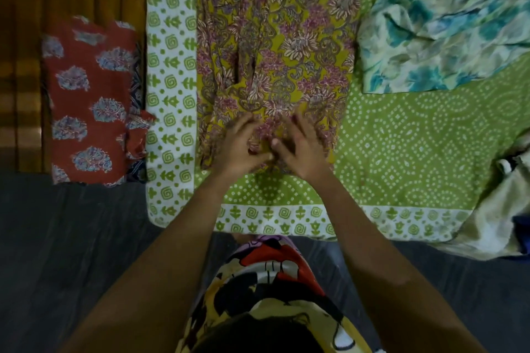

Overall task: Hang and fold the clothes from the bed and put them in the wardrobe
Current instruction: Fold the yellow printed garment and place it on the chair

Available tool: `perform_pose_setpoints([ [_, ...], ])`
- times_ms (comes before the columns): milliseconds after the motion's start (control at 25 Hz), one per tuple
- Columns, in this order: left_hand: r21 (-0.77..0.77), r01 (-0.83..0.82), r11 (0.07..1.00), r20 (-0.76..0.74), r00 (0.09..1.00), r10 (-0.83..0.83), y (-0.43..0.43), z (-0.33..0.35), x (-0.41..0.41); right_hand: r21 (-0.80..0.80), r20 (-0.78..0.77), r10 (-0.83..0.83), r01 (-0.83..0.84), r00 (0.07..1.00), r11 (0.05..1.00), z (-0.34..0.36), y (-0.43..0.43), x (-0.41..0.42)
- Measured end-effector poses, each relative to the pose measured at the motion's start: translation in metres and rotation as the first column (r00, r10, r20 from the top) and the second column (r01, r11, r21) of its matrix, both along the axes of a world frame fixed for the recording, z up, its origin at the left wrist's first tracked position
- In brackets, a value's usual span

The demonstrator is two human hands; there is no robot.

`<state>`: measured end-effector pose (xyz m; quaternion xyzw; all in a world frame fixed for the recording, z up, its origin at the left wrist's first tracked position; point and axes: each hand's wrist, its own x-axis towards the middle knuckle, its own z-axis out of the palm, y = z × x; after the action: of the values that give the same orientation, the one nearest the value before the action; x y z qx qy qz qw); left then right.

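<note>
Head view: left hand point(243, 146) and right hand point(301, 150), fingers wide, on floral garment point(286, 37) atop green bedsheet point(415, 137)

We note a dark grey floor point(71, 238) with a faint grain along the left and bottom of the view. At far left is a brown ribbed panel point(25, 66) with vertical slats, just beside the white border point(169, 66) of a green bedsheet point(401, 152). The sheet is dotted with white rings and diamonds, the border with green spirals and leaf motifs. Low in the centre we see a worn top point(275, 275) printed in yellow, red, black and white.
</note>
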<state>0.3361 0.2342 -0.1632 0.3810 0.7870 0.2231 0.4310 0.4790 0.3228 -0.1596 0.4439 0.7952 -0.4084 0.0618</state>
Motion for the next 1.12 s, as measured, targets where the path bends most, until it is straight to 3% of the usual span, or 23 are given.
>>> perform_pose_setpoints([
  [80, -0.096, 0.365, 0.926, -0.164, 0.912, -0.377, -0.015, -0.008, 0.002, -0.077, 0.131, 0.261, -0.252, 0.957, 0.965, -0.012, 0.001, 0.011],
  [120, -0.139, 0.445, 0.885, -0.222, 0.857, -0.465, -0.021, -0.01, 0.002, -0.09, 0.145, 0.334, -0.324, 0.931, 0.942, -0.014, 0.003, 0.016],
  [280, -0.217, 0.467, 0.857, -0.295, 0.806, -0.514, -0.018, -0.011, 0.001, 0.012, 0.327, 0.461, -0.492, 0.825, 0.871, -0.012, 0.007, 0.021],
  [480, -0.377, 0.489, 0.787, -0.3, 0.739, -0.603, -0.009, 0.008, 0.011, -0.016, 0.507, 0.47, -0.538, 0.722, 0.843, 0.011, -0.002, 0.003],
  [600, -0.44, 0.518, 0.733, -0.23, 0.724, -0.65, -0.01, 0.023, 0.011, -0.129, 0.544, 0.517, -0.543, 0.661, 0.83, 0.028, -0.007, 0.004],
  [720, -0.516, 0.587, 0.624, -0.068, 0.697, -0.713, -0.02, 0.046, 0.017, -0.236, 0.503, 0.569, -0.53, 0.651, 0.815, 0.047, -0.02, 0.007],
  [800, -0.544, 0.655, 0.525, 0.125, 0.682, -0.721, -0.032, 0.064, 0.023, -0.404, 0.432, 0.672, -0.537, 0.601, 0.74, 0.064, -0.032, 0.013],
  [880, -0.56, 0.694, 0.452, 0.297, 0.678, -0.673, -0.046, 0.079, 0.031, -0.559, 0.411, 0.765, -0.527, 0.496, 0.641, 0.078, -0.045, 0.02],
  [920, -0.579, 0.685, 0.442, 0.339, 0.695, -0.634, -0.051, 0.084, 0.033, -0.589, 0.413, 0.784, -0.521, 0.463, 0.618, 0.083, -0.05, 0.024],
  [1000, -0.583, 0.643, 0.496, 0.31, 0.74, -0.596, -0.057, 0.087, 0.034, -0.583, 0.429, 0.756, -0.488, 0.494, 0.65, 0.092, -0.051, 0.029],
  [1120, -0.482, 0.51, 0.712, 0.098, 0.839, -0.535, -0.051, 0.092, 0.025, -0.438, 0.5, 0.578, -0.388, 0.645, 0.811, 0.093, -0.036, 0.027],
])
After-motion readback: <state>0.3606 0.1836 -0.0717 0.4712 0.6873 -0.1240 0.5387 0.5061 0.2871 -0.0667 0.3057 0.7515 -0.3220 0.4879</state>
